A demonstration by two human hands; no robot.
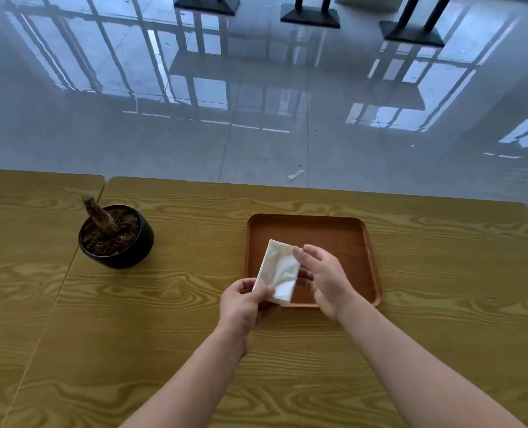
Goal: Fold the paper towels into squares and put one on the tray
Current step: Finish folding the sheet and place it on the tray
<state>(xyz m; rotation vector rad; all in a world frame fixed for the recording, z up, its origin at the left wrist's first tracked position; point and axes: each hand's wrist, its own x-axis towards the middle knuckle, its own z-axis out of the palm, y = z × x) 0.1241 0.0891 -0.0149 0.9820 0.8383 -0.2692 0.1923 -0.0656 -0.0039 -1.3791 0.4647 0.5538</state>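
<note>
On the far left of the wooden worktop [170, 319], a black pot [116, 239] of soil is sitting with a bare brown stump [100, 215] leaning out of it, well apart from your hands. Your left hand [241, 307] is pinching the near corner of a folded white paper towel [277, 272], thumb on top and fingers [244, 285] closed under it. You are holding the towel tilted above the near left part of the orange-brown tray [349, 230]; I cannot tell if it is touching the tray floor. Your right hand [326, 278] is resting against the towel's right edge, thumb at its far corner and fingers partly spread beneath, loosely gripping it. The tray itself is lying flat on the worktop, just right of centre.
</note>
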